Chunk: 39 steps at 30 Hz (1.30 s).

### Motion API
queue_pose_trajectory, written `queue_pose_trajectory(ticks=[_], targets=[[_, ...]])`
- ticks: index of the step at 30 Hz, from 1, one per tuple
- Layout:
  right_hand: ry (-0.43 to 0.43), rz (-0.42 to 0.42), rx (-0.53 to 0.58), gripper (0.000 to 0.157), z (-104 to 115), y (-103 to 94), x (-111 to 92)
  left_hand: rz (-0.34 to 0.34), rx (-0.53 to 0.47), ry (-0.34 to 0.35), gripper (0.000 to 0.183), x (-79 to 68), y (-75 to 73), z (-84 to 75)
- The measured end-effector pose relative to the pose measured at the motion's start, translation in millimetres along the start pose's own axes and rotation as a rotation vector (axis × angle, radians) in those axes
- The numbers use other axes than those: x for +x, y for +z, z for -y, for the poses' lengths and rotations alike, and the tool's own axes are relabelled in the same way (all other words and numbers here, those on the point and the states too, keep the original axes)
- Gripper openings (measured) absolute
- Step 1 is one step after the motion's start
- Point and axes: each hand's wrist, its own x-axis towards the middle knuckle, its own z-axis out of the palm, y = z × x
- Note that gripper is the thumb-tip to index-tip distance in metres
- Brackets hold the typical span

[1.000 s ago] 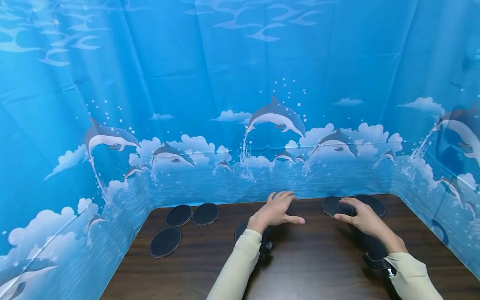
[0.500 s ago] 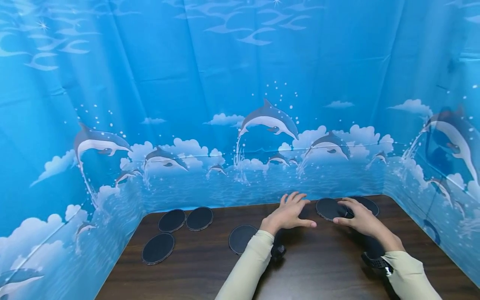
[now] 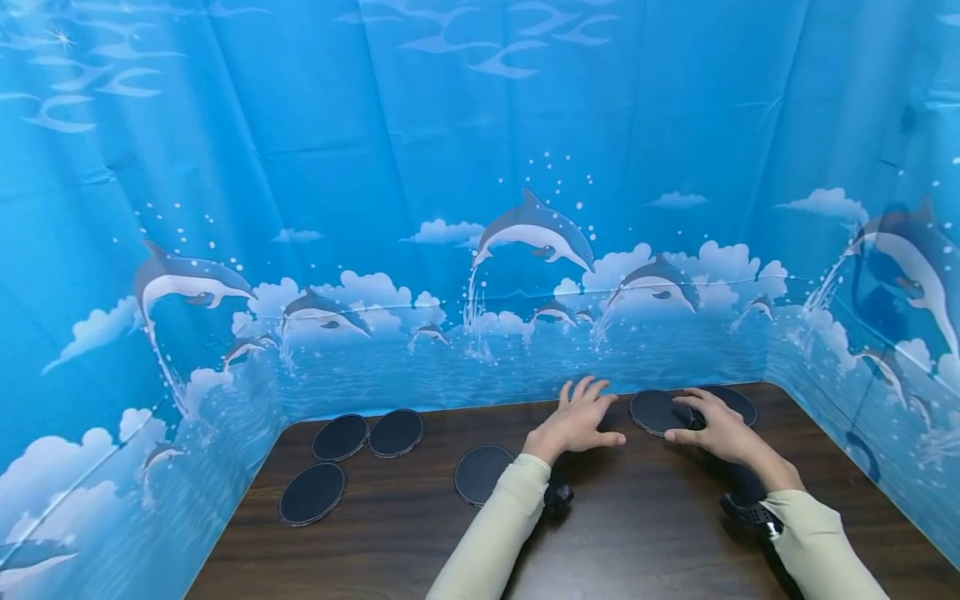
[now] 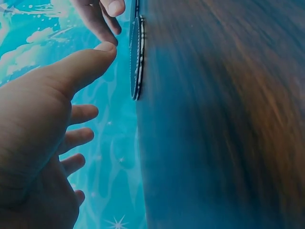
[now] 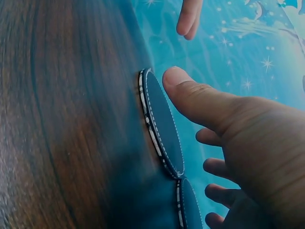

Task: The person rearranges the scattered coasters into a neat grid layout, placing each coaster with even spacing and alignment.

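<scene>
My left hand point(image 3: 573, 423) hovers over the far middle of the table, fingers spread and nothing in it. Just left of that wrist lies a round black coaster point(image 3: 480, 473), partly covered by the sleeve. My right hand point(image 3: 722, 429), also holding nothing, is over two coasters at the back right. Its thumb and fingers overlap the nearer coaster point(image 3: 651, 412) in the head view and partly hide the farther coaster point(image 3: 738, 403). In the right wrist view, a coaster point(image 5: 166, 124) with a stitched rim lies flat below the thumb, which is apart from it.
Three more coasters lie at the back left: a corner coaster point(image 3: 341, 437), a neighbouring coaster point(image 3: 396, 433) and a nearer coaster point(image 3: 312, 493). A blue dolphin-print curtain point(image 3: 450, 250) encloses the dark wooden table point(image 3: 630, 533) at the back and sides.
My left hand has shifted right, uncovering more of the middle coaster, then stayed about there. The right hand has barely moved over its coasters. The head view has turned slightly.
</scene>
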Motion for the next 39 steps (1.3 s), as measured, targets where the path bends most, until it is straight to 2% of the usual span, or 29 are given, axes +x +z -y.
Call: queue_pose_trajectory(ticks=[9,20,28,35,39], targets=[[0.028,-0.006,-0.039,0.087,-6,3.4,4,-0.015,0.048,0.002,0.071,12.5,2.5,-14.5],[0.072,-0.031,-0.101,0.091,-20,0.4,4,0.017,0.11,-0.008,0.071,28.8,12.9,-13.2],[0.095,-0.034,-0.118,0.098,-24,2.7,3,0.049,0.152,-0.045,0.071,36.0,20.9,-13.8],[0.101,-0.027,-0.122,0.099,-23,1.5,7,0.071,0.194,-0.084,0.067,49.1,23.1,-21.8],[0.113,-0.01,-0.137,0.101,-24,2.5,8,0.085,0.179,-0.107,0.062,53.4,24.2,-26.8]])
